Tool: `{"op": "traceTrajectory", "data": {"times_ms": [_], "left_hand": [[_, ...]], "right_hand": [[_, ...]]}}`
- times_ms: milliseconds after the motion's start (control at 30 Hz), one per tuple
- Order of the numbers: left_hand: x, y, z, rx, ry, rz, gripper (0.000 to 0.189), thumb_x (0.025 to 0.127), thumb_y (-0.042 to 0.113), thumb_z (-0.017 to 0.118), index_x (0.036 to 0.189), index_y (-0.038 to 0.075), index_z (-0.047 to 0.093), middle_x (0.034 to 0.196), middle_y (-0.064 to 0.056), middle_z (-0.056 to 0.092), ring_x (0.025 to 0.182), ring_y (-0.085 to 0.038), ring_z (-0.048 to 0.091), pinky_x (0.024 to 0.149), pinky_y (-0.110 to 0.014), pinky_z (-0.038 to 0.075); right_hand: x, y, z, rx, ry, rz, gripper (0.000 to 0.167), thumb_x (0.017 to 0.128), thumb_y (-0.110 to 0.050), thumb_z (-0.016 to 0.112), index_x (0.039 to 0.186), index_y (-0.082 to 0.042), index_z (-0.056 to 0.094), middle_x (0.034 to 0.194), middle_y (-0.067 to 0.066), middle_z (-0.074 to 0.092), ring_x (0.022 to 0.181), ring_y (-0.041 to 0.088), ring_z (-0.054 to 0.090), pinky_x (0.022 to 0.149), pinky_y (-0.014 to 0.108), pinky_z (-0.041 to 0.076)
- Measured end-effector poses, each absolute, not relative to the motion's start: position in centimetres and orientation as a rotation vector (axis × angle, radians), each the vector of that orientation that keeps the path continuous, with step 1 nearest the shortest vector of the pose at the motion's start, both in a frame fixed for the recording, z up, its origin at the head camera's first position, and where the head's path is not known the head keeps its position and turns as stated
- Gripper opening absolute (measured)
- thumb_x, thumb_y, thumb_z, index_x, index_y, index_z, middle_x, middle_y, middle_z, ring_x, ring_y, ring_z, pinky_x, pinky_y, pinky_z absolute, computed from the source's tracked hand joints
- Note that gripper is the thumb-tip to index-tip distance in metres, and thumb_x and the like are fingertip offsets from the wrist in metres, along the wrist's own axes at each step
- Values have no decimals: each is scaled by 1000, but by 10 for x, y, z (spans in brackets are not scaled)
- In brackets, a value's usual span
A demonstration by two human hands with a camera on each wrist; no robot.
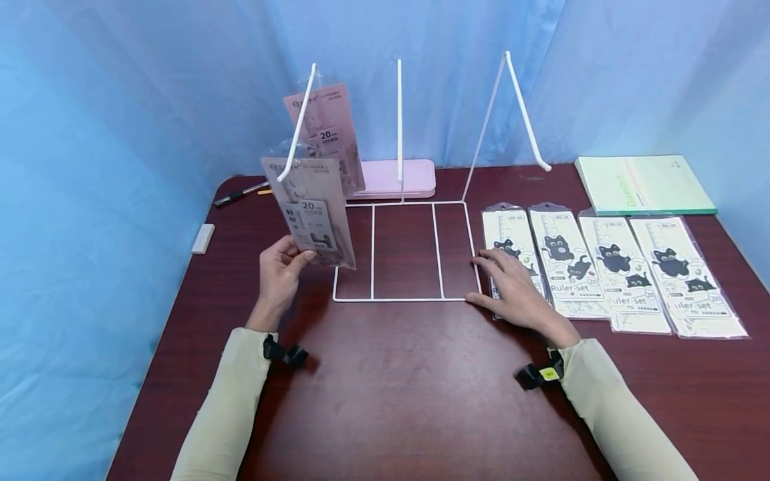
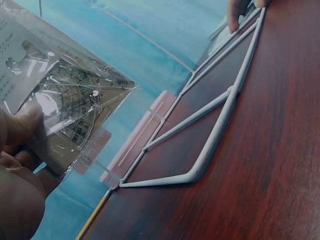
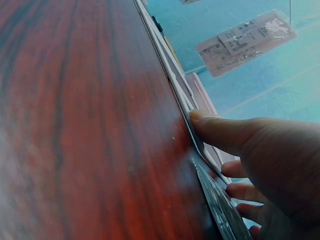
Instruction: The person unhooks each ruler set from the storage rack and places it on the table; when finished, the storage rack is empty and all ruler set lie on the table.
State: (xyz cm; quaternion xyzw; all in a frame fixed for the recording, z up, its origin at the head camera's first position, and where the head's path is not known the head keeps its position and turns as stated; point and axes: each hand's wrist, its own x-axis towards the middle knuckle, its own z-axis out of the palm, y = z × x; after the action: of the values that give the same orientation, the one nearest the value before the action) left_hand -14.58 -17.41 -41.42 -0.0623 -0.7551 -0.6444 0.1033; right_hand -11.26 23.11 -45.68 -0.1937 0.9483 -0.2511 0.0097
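Note:
My left hand [image 1: 281, 275] pinches the lower corner of a packaged ruler set [image 1: 309, 210], thumb in front. Clear rulers and a protractor show through its wrap in the left wrist view. The packet's top is at the left prong of a white wire rack [image 1: 400, 300]; whether it hangs on the prong I cannot tell. Farther back on that prong hangs a pink ruler set [image 1: 325, 133]. My right hand [image 1: 511, 287] rests at the front right corner of the rack's base, thumb [image 3: 220, 131] touching the rail, fingers extended over the right side.
Several black-cat ruler sets [image 1: 613, 257] lie in a row on the right. Behind them is a green notebook [image 1: 644, 184]. A pink case [image 1: 397, 177] lies behind the rack. At the left are a pen [image 1: 240, 194] and a white eraser [image 1: 203, 238].

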Motion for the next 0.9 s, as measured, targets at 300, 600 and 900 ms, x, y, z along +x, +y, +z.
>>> {"op": "traceTrajectory", "data": {"times_ms": [300, 600, 900], "left_hand": [[-146, -177, -418, -244, -2167, -1959, 19, 87, -14, 66, 97, 1, 73, 84, 20, 74, 74, 0, 70, 65, -19, 56], [-144, -184, -413, -310, -2192, -1917, 17, 87, -13, 67, 100, -5, 73, 85, 22, 75, 74, 4, 70, 65, -18, 55], [-144, -191, -411, -402, -2153, -1942, 34, 84, -17, 67, 94, 13, 78, 84, 18, 76, 73, 2, 71, 65, -18, 56]], "right_hand": [[-111, 232, -458, -614, 2965, -802, 70, 88, -30, 76, 143, 2, 50, 149, 25, 44, 143, 44, 35, 116, 65, 25], [-112, 231, -458, -625, 2974, -801, 69, 87, -30, 77, 143, 2, 50, 148, 25, 44, 142, 44, 35, 115, 65, 26], [-112, 231, -457, -626, 2970, -798, 69, 88, -30, 76, 143, 2, 50, 149, 25, 44, 142, 44, 35, 116, 65, 25]]}}
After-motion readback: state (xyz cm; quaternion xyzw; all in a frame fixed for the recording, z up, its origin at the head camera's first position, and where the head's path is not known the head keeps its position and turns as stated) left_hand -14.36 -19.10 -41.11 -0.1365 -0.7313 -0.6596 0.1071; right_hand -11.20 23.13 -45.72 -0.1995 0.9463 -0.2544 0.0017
